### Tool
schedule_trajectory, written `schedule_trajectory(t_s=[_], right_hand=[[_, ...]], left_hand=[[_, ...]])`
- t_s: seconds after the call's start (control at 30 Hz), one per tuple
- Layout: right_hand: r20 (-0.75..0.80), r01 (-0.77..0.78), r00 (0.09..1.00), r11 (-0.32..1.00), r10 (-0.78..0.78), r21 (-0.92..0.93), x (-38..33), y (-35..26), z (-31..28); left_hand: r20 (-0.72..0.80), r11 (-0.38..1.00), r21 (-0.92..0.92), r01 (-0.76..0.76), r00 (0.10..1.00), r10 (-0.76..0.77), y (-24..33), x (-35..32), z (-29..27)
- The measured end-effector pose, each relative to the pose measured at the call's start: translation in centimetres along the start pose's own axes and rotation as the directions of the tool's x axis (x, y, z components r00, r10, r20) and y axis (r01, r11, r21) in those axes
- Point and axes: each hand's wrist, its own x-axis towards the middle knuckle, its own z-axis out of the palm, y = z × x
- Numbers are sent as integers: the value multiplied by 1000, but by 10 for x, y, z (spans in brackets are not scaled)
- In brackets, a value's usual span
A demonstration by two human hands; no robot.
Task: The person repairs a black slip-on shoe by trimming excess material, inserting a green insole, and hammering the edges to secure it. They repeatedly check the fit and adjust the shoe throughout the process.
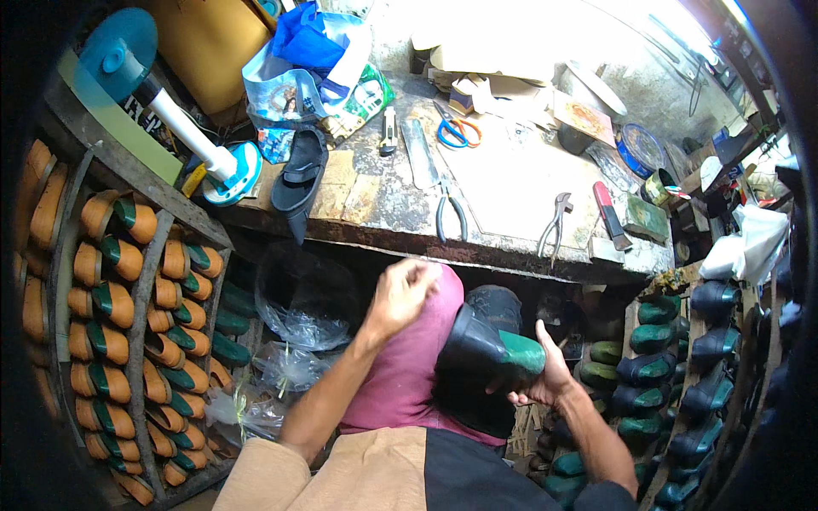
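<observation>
One black-and-green shoe [486, 347] beside a maroon-covered knee [446, 294], its green end inside the right hand [552, 375], that grip clamped on it, left hand [402, 298] by the knee, grip curled, pinching or not cannot tell, tabletop [520, 183] beyond.

Two hands [400, 298] [555, 372], one sandal [300, 175] and (just) one pair of scissors [457, 128] show.

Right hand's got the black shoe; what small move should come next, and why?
Probably bring the left hand across to steady the black shoe: the right hand grips only its green end, while the left hand is clear of the shoe, above the pink trouser leg.
</observation>
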Motion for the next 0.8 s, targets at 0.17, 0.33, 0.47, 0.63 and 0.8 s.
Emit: schedule_trajectory(t_s=[0.17,0.33,0.47,0.63,0.8], right_hand=[[76,254,952,906,-295,337,8,55,-10],[132,308,908,848,-397,431,12,103,-14],[4,371,915,848,-402,378,9,133,-20],[-303,656,752,708,-585,263,-2,128,-26],[-457,828,405,530,-792,-185,-51,64,-10]], left_hand=[[-262,909,400,-116,936,235,18,142,-16],[-276,651,754,88,942,193,30,221,-6],[-226,601,791,118,968,107,19,247,-9],[-173,938,316,-140,964,202,11,231,-34],[20,947,-261,-185,980,197,74,137,2]])
